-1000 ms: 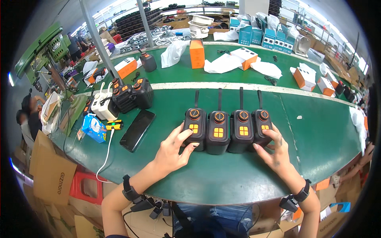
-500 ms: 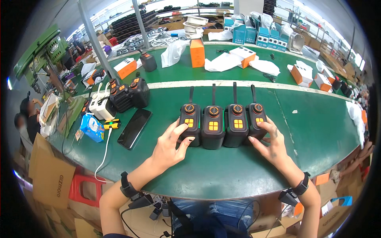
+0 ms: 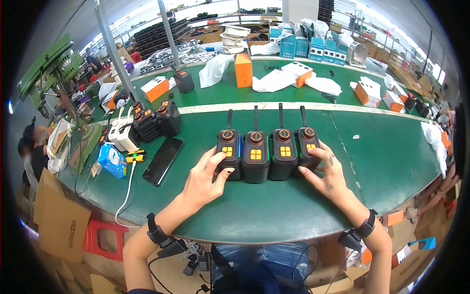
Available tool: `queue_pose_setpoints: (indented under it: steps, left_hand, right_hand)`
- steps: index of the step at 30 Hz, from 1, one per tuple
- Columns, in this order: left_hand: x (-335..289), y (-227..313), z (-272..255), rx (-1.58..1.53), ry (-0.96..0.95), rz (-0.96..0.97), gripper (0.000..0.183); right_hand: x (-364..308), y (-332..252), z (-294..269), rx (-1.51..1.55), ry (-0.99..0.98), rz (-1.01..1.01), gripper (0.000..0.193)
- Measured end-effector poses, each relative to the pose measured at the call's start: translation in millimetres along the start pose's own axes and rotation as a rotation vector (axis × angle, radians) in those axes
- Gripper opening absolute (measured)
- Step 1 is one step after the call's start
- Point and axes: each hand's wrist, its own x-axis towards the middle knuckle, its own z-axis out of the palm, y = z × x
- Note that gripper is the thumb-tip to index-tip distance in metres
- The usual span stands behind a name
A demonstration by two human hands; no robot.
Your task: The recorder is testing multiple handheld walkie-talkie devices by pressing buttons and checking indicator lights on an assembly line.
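Several black box-shaped devices stand upright in a tight row, each with an orange-ringed knob, four-part orange button pads and a dark strap reaching back. My left hand (image 3: 204, 177) grips the leftmost device (image 3: 234, 166), its index finger on the orange buttons and its thumb low on the front. A blue light strip glows along that device's right side. Around the rightmost device (image 3: 304, 159) closes my right hand (image 3: 329, 174), index finger at the buttons, thumb near the lower front. Between them are the second device (image 3: 255, 169) and the third device (image 3: 283, 166), with green light showing beside them.
Left of my hands lie a black phone (image 3: 163, 161), a yellow-black gadget (image 3: 136, 156) on a white cable, and a blue packet (image 3: 112, 159). More black devices (image 3: 169, 117) stand behind. Orange-white boxes (image 3: 243, 71) and white bags line the back of the green table (image 3: 274, 215).
The light strip on the leftmost device has gone from green to blue. The whole view has shifted slightly; both hands keep their hold on the end devices.
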Motion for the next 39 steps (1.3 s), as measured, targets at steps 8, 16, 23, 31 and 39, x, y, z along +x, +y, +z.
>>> queue_pose_setpoints:
  steps: [8, 16, 23, 31, 39]
  left_hand:
    - [7.6, 24.0, -16.4, 0.493, 0.005, 0.211, 0.038]
    - [22.0, 29.5, -20.2, 0.549, -0.076, 0.197, 0.04]
    - [16.9, 22.7, -21.8, 0.571, -0.16, 0.176, 0.041]
    - [24.8, 14.6, -19.7, 0.513, -0.173, 0.156, 0.045]
    - [45.3, 41.1, -13.3, 0.431, -0.304, 0.183, 0.045]
  right_hand:
    - [9.1, -31.8, -2.0, -0.537, 0.03, -0.287, 0.048]
    - [39.6, -62.9, 16.3, -0.418, -0.14, -0.232, 0.043]
    - [36.2, -80.7, 29.7, -0.451, -0.155, -0.107, 0.047]
    - [42.8, -66.6, 39.5, -0.532, -0.222, -0.169, 0.044]
    - [40.4, -53.3, 15.4, -0.314, -0.176, -0.057, 0.044]
